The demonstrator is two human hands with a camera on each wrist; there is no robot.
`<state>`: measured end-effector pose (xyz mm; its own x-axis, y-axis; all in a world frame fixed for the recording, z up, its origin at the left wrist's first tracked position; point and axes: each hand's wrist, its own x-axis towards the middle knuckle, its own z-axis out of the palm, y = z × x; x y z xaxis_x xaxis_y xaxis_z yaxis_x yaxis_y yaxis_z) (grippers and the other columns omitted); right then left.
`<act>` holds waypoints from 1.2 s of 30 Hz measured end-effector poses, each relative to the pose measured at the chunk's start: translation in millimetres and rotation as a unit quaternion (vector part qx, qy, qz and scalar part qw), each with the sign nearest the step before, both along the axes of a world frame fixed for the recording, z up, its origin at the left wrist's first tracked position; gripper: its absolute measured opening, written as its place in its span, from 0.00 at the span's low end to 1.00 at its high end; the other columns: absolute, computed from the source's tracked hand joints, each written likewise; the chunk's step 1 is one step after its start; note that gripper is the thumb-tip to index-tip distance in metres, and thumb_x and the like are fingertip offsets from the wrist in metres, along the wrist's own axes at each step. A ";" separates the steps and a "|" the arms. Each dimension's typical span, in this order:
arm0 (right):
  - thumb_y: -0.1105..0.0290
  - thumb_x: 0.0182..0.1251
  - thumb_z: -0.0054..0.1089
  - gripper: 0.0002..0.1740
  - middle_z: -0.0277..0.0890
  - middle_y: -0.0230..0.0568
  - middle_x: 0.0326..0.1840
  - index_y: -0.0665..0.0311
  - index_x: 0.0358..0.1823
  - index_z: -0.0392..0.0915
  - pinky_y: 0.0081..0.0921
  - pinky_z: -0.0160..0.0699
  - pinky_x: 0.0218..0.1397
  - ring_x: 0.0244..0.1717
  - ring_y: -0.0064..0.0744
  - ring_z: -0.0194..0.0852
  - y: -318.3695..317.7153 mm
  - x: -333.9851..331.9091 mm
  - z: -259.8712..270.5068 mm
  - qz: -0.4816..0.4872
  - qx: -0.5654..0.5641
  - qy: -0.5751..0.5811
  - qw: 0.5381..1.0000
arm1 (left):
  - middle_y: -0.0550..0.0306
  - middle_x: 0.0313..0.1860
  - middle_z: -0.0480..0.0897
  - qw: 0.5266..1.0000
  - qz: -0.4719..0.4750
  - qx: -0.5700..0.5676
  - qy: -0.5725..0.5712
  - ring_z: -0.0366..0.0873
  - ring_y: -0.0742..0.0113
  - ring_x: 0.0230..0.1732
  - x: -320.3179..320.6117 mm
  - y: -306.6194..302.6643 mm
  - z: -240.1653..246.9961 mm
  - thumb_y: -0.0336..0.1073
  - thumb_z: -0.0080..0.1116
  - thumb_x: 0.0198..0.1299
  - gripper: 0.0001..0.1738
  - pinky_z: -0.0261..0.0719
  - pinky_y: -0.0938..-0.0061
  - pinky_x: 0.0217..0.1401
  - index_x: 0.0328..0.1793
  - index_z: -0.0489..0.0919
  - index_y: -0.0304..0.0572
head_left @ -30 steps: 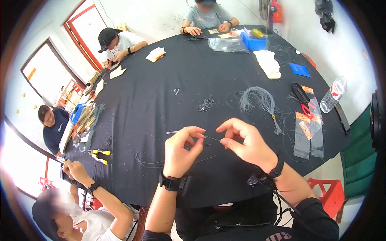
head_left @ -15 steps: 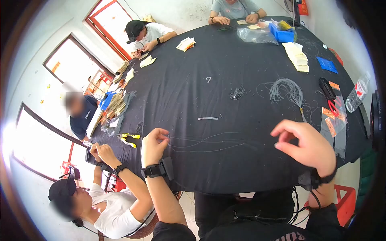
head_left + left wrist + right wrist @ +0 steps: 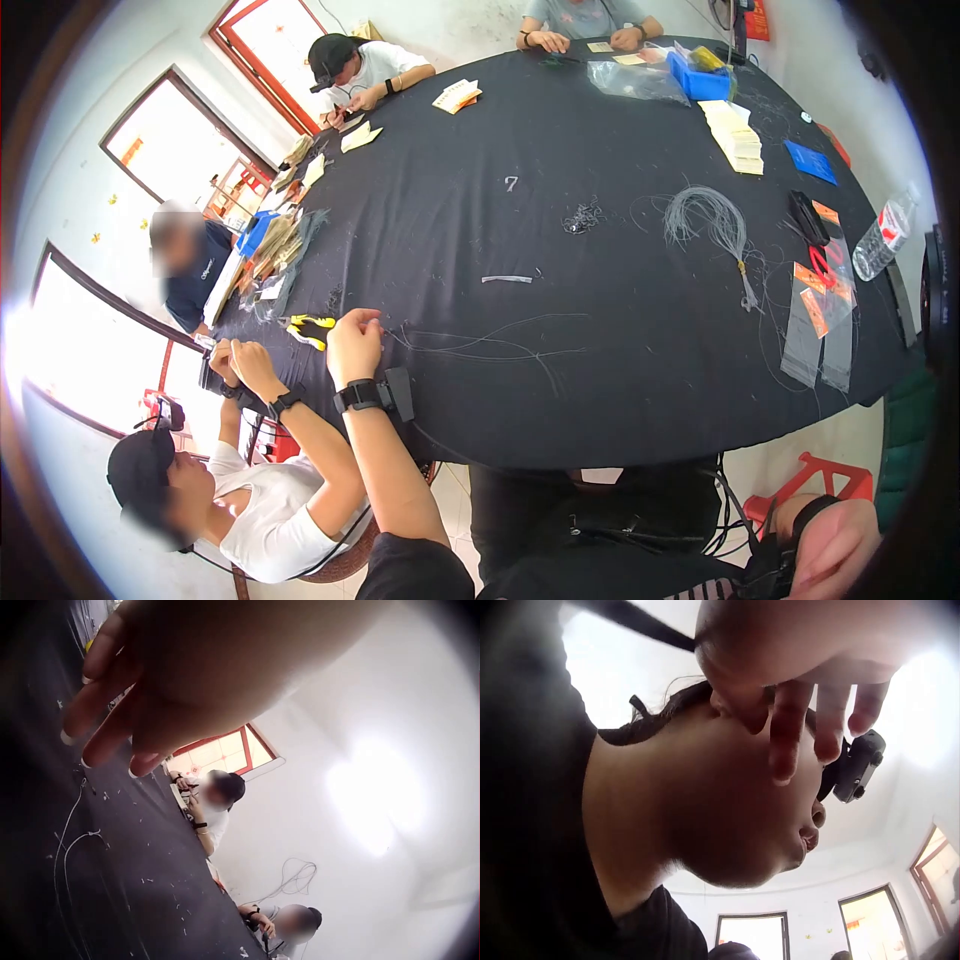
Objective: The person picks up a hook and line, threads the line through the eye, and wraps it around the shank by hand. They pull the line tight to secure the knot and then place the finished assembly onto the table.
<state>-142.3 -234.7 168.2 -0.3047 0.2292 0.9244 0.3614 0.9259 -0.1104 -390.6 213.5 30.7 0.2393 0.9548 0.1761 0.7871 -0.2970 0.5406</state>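
My left hand [image 3: 356, 345] is low over the black cloth, beside thin clear line strands [image 3: 480, 345] that fan out to its right. The left wrist view shows its fingers [image 3: 105, 727] loosely extended, with one strand [image 3: 69, 825] ending close below the fingertips. My right hand [image 3: 838, 550] is off the table at the lower right of the head view. In the right wrist view its fingers [image 3: 784, 735] hang loosely in front of the wearer's head, holding nothing visible. A short whitish strip [image 3: 507, 279] lies beyond the strands.
A tied bundle of grey line [image 3: 705, 215] and a heap of small dark pieces [image 3: 582, 218] lie farther back. Yellow-handled pliers [image 3: 308, 330] are beside my left hand. Red-handled scissors [image 3: 823, 268], plastic packets [image 3: 805, 335] and a water bottle [image 3: 885, 240] are at right. Other people sit around the table.
Both hands held a line together at first; they then parted. My right hand has moved down and back off the table towards the head. The left has shifted left, and the strands lie on the cloth.
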 end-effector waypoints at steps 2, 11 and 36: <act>0.59 0.62 0.62 0.10 0.85 0.23 0.30 0.43 0.44 0.84 0.32 0.63 0.36 0.25 0.29 0.71 -9.7 -11.9 -5.0 -0.084 0.003 0.004 0.996 | 0.53 0.33 0.90 1.000 0.000 0.014 -0.008 0.89 0.66 0.28 -8.4 8.0 -3.6 0.30 0.53 0.64 0.15 0.84 0.70 0.35 0.51 0.88 0.43; 0.67 0.55 0.63 0.04 0.85 0.20 0.30 0.45 0.29 0.83 0.28 0.63 0.32 0.22 0.22 0.71 -2.7 1.0 8.5 0.060 -0.131 0.002 0.990 | 0.45 0.37 0.89 0.996 0.019 0.081 0.019 0.89 0.49 0.41 -14.3 -9.8 7.9 0.36 0.53 0.65 0.15 0.83 0.60 0.46 0.49 0.88 0.44; 0.61 0.47 0.77 0.11 0.86 0.43 0.28 0.59 0.28 0.90 0.37 0.83 0.40 0.34 0.44 0.88 102.6 211.9 -145.2 -0.671 -0.457 0.155 0.563 | 0.52 0.76 0.72 0.764 -0.631 0.132 0.022 0.66 0.49 0.77 304.7 -243.0 -19.3 0.39 0.62 0.63 0.28 0.71 0.45 0.71 0.72 0.76 0.51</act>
